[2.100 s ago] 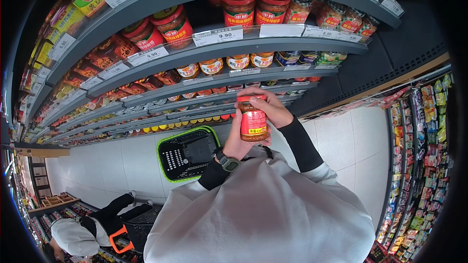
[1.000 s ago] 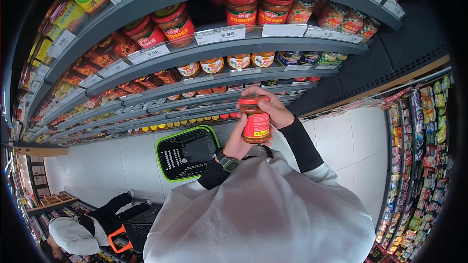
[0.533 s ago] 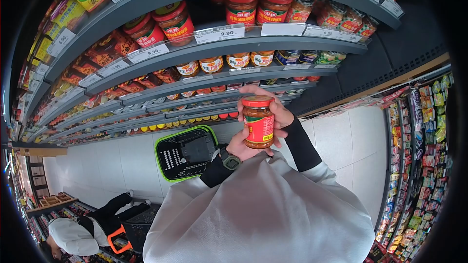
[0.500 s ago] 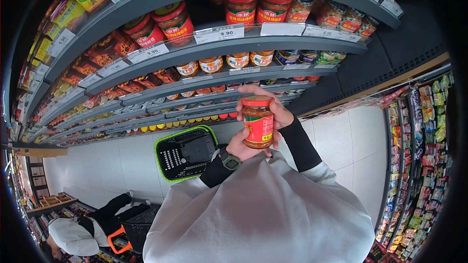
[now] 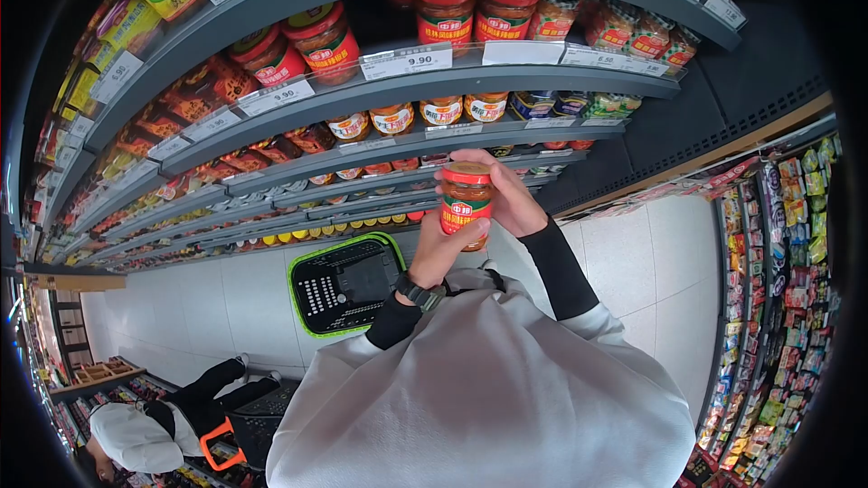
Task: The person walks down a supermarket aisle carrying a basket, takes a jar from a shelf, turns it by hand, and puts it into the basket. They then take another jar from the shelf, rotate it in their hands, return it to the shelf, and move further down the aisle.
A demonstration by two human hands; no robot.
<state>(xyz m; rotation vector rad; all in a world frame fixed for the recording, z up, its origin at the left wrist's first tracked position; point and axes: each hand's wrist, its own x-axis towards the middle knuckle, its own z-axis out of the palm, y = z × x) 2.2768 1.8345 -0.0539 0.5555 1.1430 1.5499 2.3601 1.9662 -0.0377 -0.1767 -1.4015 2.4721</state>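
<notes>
Between my two hands is a glass jar of chili sauce (image 5: 467, 203) with a red lid and a red and green label, held upright in front of my chest. My left hand (image 5: 438, 248) grips its lower left side, the thumb lying across the label's bottom. Around the right side and the back near the lid curls my right hand (image 5: 511, 199); some of its fingers are hidden behind the jar. Similar red-labelled jars (image 5: 445, 18) stand on the shelf ahead, beside a gap in the row.
A black basket with a green rim (image 5: 291, 285) sits on the tiled floor, left of my hands. Curved shelves (image 5: 348, 95) of jars and price tags span the front. Packets hang on a rack (image 5: 787, 280) at right. Another person (image 5: 145, 434) is at lower left, near an orange handle (image 5: 220, 445).
The jar has been turned so its front label faces me, and it has risen slightly leftward. My left hand has shifted its hold, thumb now across the front.
</notes>
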